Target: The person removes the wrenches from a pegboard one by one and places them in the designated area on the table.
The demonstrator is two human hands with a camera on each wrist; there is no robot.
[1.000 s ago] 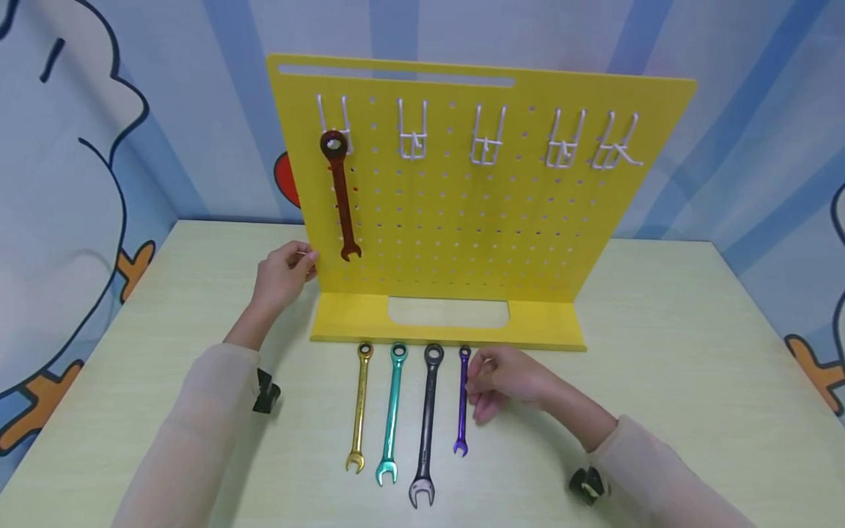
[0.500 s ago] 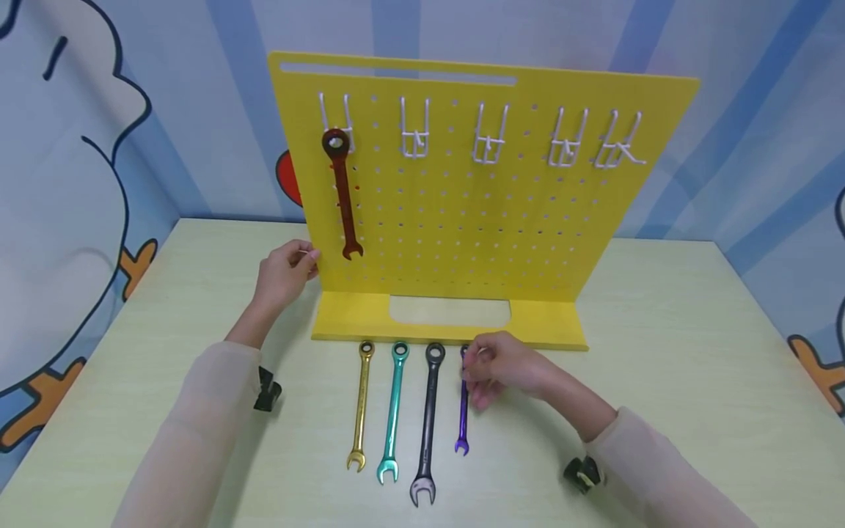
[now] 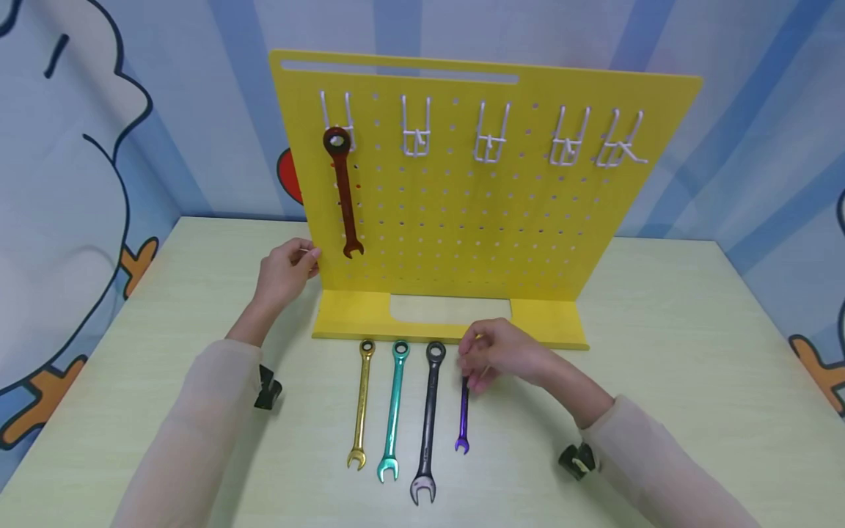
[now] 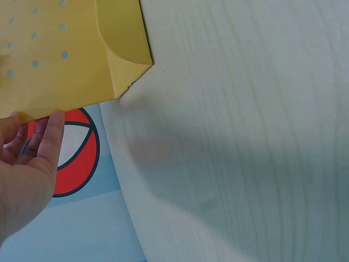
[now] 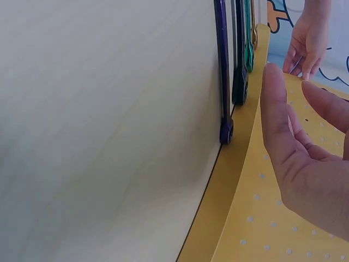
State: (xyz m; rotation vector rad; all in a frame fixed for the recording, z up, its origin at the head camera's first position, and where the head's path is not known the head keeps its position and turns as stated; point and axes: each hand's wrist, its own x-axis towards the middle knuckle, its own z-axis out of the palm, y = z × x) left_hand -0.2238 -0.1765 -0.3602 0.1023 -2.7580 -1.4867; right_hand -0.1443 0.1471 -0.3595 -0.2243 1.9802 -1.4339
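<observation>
Yellow sheet metal makes up the pegboard [image 3: 488, 220], which stands upright on the pale wooden tabletop [image 3: 660, 352] on a flat foot turned toward the person; such a board would tip or slide easily, which seems to be why the left hand [image 3: 284, 271] holds its left edge, fingers curled round the rim with the fingertips [image 4: 52, 128] laid against the board's face in the left wrist view; along the top row hang white wire hooks [image 3: 490, 136], and the leftmost one carries a red wrench [image 3: 343, 194] by its ring end, so that its open jaw hangs straight down under its own weight; the other hooks are bare; four more wrenches lie flat on the tabletop just in front of the foot, side by side and parallel, ring ends toward the board, handy for lifting by the end that goes on a hook: a gold wrench [image 3: 360, 403], a teal wrench [image 3: 393, 411], a black wrench [image 3: 429, 422] and, shortest and furthest right, a purple wrench [image 3: 463, 418]; the right hand [image 3: 495, 356] is over the ring end of the purple wrench, hiding it in the head view; the right wrist view shows the purple wrench [image 5: 222, 71] lying flat with its ring just beside the foot, and the fingers [image 5: 278, 120] loosely extended above it, apart from the metal, gripping nothing.
</observation>
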